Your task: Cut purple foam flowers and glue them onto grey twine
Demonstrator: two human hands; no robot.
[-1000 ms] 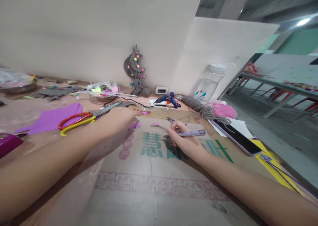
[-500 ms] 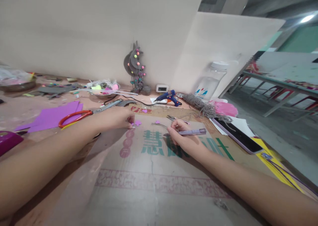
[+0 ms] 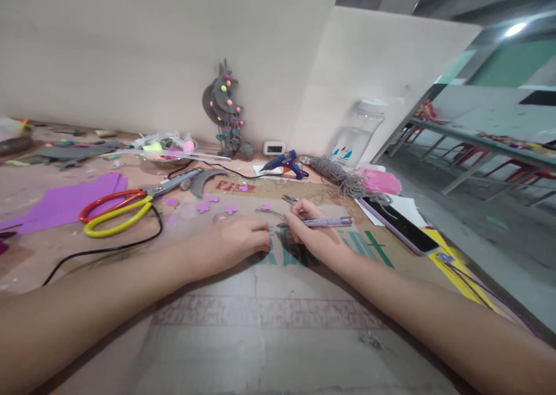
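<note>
The right hand (image 3: 315, 230) is clamped on a pen (image 3: 329, 222), which lies across it with the back end pointing to 3 o'clock; the thumb and a finger of that hand also come together at a thin gray cord (image 3: 273, 212), which runs out from them towards 10 o'clock; the left hand (image 3: 243, 238) sits at 9 o'clock from the right, just beside it but apart, with its fingers curled towards the cardboard (image 3: 260, 340); whether its fingertips meet on anything, I cannot tell.

Small purple flowers lie on the cardboard: one (image 3: 231, 209) at 12 o'clock from the left hand, another (image 3: 203, 207) at about 10 or 11; one more (image 3: 266, 208) lies at the cord's far end, though whether they touch is unclear.

From the left hand, the scissors (image 3: 152, 196) lie at 10 o'clock, with the purple sheets (image 3: 65, 204) beyond them, and a gray crescent (image 3: 202, 182) is at 11; from the right hand, the glue gun (image 3: 284, 162) is at 11 o'clock, the yarn (image 3: 343, 180) and the bottle (image 3: 360, 131) at 1, the phone (image 3: 399, 226) at 3.
</note>
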